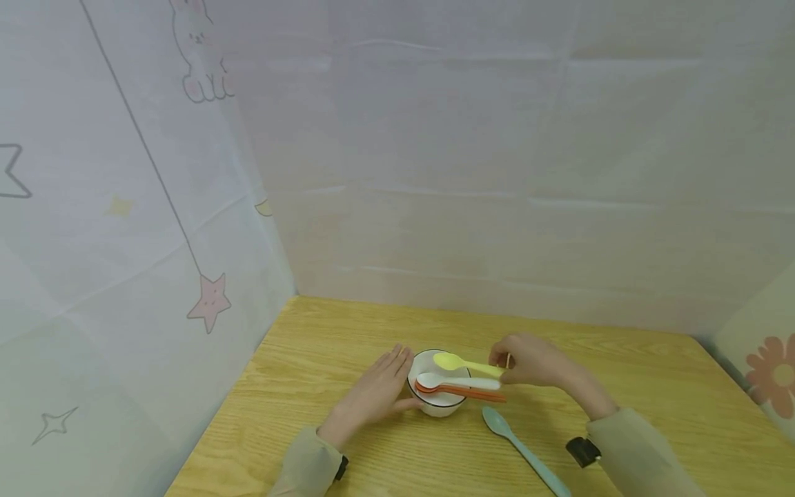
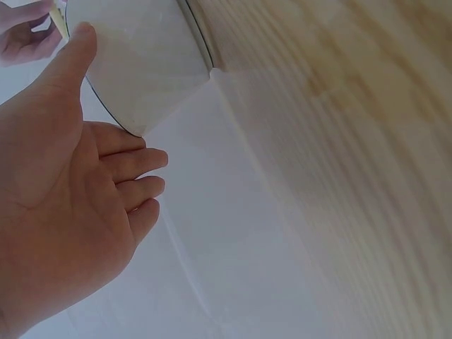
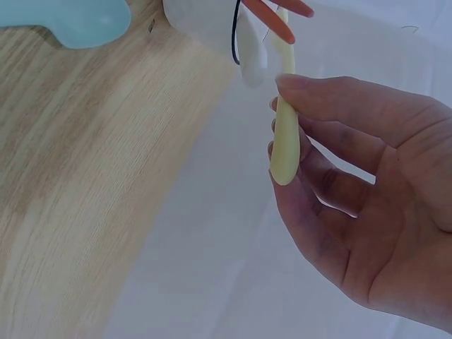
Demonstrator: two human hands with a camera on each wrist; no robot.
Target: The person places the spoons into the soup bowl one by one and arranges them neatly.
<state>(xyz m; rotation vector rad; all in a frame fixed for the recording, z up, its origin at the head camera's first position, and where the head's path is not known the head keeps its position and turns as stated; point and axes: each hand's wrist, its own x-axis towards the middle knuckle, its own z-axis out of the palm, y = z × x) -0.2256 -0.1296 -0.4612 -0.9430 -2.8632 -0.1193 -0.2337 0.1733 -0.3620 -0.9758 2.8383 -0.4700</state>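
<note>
A white bowl [image 1: 438,411] with a dark rim stands on the table. My left hand [image 1: 375,392] touches its left side, the fingers straight along the wall and the thumb at the near side. Between thumb and fingers, my right hand [image 1: 535,360] pinches the handle of a yellow spoon [image 3: 286,145]. That spoon's head lies over the far part of the bowl. In the bowl rest a white spoon [image 1: 475,382] and two orange spoons [image 1: 475,393], their handles sticking out over the right rim, below the yellow one.
A light blue spoon [image 1: 528,454] lies on the wooden table [image 1: 348,455], right of the bowl and in front of the right hand. White printed cloth [image 1: 435,172] hangs behind the table and along its left side.
</note>
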